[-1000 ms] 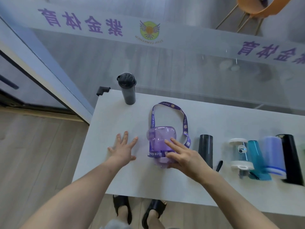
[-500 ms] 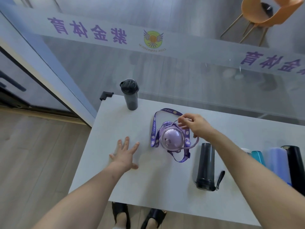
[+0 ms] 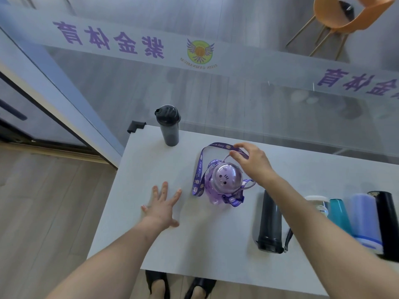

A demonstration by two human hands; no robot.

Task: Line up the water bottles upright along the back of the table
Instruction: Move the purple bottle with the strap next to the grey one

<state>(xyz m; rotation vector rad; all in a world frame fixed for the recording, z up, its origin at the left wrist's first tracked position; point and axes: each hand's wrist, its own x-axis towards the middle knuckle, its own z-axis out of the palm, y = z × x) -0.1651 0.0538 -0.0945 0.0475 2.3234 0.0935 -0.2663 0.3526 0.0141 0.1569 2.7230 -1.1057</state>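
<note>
A purple bottle [image 3: 225, 182] with a domed lid stands upright in the middle of the white table [image 3: 151, 160]. Its purple strap [image 3: 199, 169] loops around it. My right hand [image 3: 251, 162] pinches the strap just behind the bottle. My left hand [image 3: 163, 205] lies flat and open on the table to the bottle's left. A dark grey bottle [image 3: 168, 126] stands upright at the back left corner. A black bottle [image 3: 269, 223] lies on its side right of the purple one. Further right lie a white-capped clear bottle [image 3: 319, 202], a teal bottle [image 3: 341, 214], a lilac bottle [image 3: 364, 219] and a black bottle [image 3: 388, 223].
A glass wall with purple lettering [image 3: 108, 39] runs right behind the table's back edge. A black corner guard [image 3: 135, 126] sits on the back left corner. An orange chair [image 3: 336, 16] stands beyond the glass. My feet in black slippers [image 3: 179, 285] show below the front edge.
The purple bottle went from lying on its side to standing upright. My right hand moved from its body up to the strap behind it. My left hand stayed flat.
</note>
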